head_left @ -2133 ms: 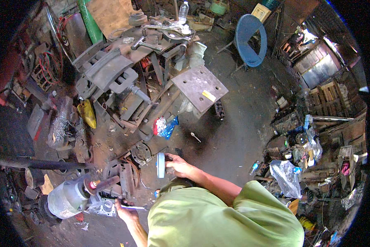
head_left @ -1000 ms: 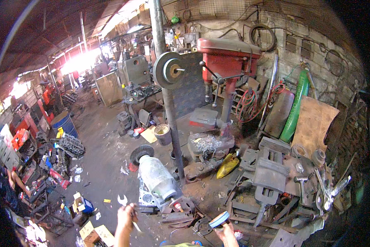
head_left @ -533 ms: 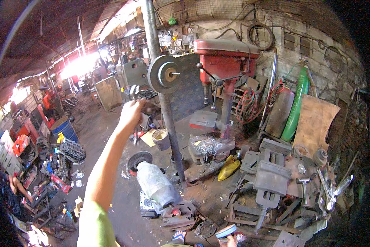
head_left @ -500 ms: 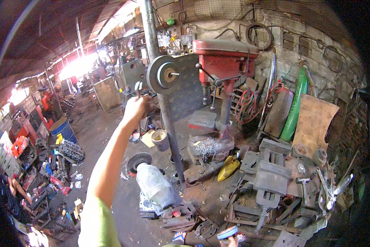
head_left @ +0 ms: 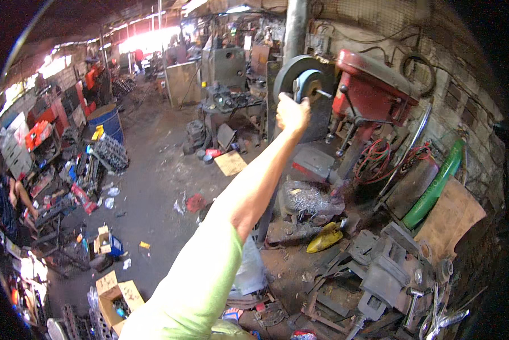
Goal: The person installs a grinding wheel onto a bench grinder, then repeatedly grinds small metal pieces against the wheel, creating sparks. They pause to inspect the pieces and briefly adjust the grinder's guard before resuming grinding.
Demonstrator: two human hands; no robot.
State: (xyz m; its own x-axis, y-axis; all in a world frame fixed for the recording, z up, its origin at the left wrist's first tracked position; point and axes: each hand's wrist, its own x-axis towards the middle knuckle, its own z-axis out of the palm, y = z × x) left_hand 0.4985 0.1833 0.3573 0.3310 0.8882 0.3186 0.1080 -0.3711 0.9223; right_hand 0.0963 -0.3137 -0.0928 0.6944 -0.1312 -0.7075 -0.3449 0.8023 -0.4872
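My left hand [head_left: 292, 115] is raised at the end of my stretched left arm, just below and against the left side of a blue-edged disc [head_left: 304, 81]. Its fingers are closed, and a pale metal tool [head_left: 296, 90] shows above them; the tool's kind is too blurred to tell. The disc has a brown centre with a thin spindle [head_left: 323, 93] sticking out. It sits in front of a larger dark grey wheel [head_left: 284, 73], beside an upright metal post [head_left: 296, 28]. My right hand is out of view.
A red drill press [head_left: 361, 85] stands right of the wheel. Beyond lie a green gas cylinder [head_left: 435, 187] and a heavy vise [head_left: 382, 277]. A blue drum [head_left: 106, 126], engine parts [head_left: 108, 154] and a seated person [head_left: 5, 198] are at left. An open cardboard box [head_left: 108, 303] lies low left.
The view has turned left, so the post and drill press stand farther right. My left arm has swung right, its hand now against the disc. My right hand and its blue-edged disc have left the view.
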